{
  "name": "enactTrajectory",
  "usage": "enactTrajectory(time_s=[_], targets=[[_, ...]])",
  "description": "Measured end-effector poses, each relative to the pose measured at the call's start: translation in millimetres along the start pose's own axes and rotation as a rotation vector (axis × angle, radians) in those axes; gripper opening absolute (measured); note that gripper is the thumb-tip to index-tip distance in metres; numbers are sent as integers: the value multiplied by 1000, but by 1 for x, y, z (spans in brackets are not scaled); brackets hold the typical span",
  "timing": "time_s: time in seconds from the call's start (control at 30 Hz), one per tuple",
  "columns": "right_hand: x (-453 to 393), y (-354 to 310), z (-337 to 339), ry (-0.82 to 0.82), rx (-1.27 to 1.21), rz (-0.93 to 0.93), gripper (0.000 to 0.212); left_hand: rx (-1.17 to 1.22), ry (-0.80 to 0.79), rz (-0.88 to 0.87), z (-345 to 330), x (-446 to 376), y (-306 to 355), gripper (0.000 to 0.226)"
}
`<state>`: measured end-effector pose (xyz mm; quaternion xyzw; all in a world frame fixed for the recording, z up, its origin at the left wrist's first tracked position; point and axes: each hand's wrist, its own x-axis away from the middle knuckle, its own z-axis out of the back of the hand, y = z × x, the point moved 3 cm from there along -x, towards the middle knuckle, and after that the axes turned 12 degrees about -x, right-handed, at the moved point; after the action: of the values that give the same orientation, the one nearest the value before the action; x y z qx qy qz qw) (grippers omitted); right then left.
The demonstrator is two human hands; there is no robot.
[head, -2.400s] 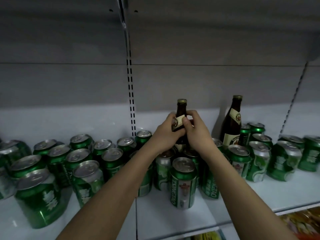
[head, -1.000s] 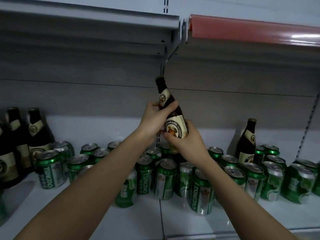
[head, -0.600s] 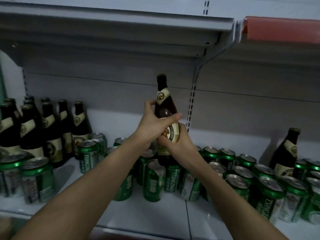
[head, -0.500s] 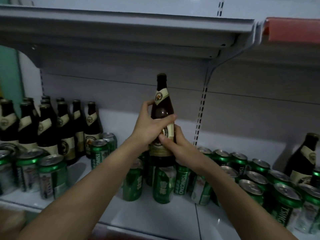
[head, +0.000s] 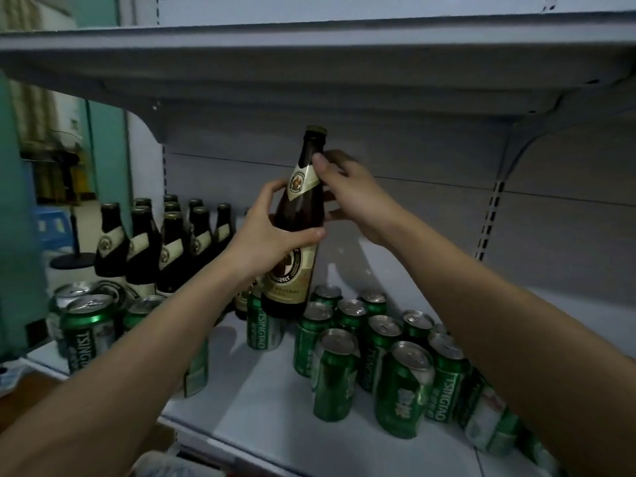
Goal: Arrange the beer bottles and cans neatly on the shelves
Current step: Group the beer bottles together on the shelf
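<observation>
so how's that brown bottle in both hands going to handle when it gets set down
The brown bottle looks like glass, so probably rigid, breakable and fairly heavy. Tall and narrow, it may tip if knocked. The left hand grips its body and the right hand its neck, which suggests steadying helps.

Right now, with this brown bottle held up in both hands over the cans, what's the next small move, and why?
Probably carry the bottle leftward and set it down beside the group of brown bottles standing at the left end of the shelf. The left hand grips its body and the right hand its neck, and green cans crowd the space directly below, so its own kind on the left looks the neater spot.
</observation>
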<state>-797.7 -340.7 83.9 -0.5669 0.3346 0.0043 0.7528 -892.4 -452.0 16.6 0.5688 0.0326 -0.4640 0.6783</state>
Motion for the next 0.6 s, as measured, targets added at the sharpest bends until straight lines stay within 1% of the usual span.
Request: enactTrajectory(time_s=[0.1, 0.17, 0.27, 0.33, 0.37, 0.43, 0.47, 0.6], targets=[[-14, 3, -23, -47, 12, -5, 31, -16, 14, 21, 21, -2, -18, 87], [-22, 7, -37, -70, 35, -12, 32, -29, 21, 34, 32, -4, -32, 85], [-37, 15, -55, -22, 29, -8, 30, -92, 59, 19, 43, -10, -47, 81], [-46, 24, -65, 24, 44, 0, 28, -198, 110, 24, 49, -14, -56, 82], [-50, 29, -70, 33, 54, 6, 26, -290, 144, 45, 52, -14, -60, 83], [-57, 43, -80, 32, 71, 18, 21, -467, 201, 89, 56, -12, -68, 82], [-61, 50, -84, 33, 83, 23, 19, -508, 208, 104, 57, -10, -72, 81], [-72, 79, -96, 44, 142, 2, 17, -479, 162, 159, 58, -5, -89, 70]])
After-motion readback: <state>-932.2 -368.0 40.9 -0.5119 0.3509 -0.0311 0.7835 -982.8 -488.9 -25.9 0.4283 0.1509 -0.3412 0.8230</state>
